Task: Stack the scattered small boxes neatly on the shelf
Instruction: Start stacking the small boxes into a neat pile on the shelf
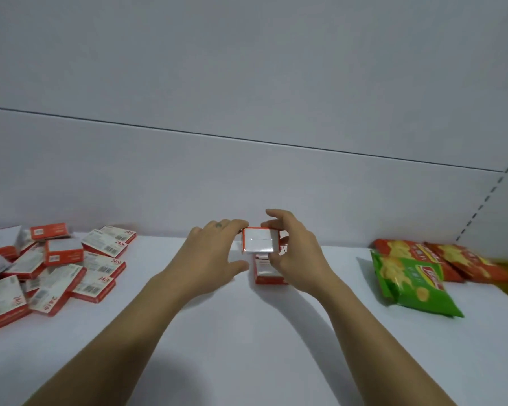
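Observation:
A small red-and-white box [259, 240] is held between both hands at the middle of the white shelf [247, 332], near the back wall. My left hand [208, 253] grips its left side and my right hand [294, 253] grips its right side. Under it stands a short stack of the same boxes [264, 271], partly hidden by my right hand. Whether the held box rests on the stack or hovers just above it I cannot tell. A scattered pile of several red-and-white boxes [56, 265] lies at the left end of the shelf.
A green snack bag [411, 282] and two red snack bags [452, 259] lie on the shelf at the right. The grey back wall rises right behind the stack. A slotted upright [490, 194] runs up the right corner.

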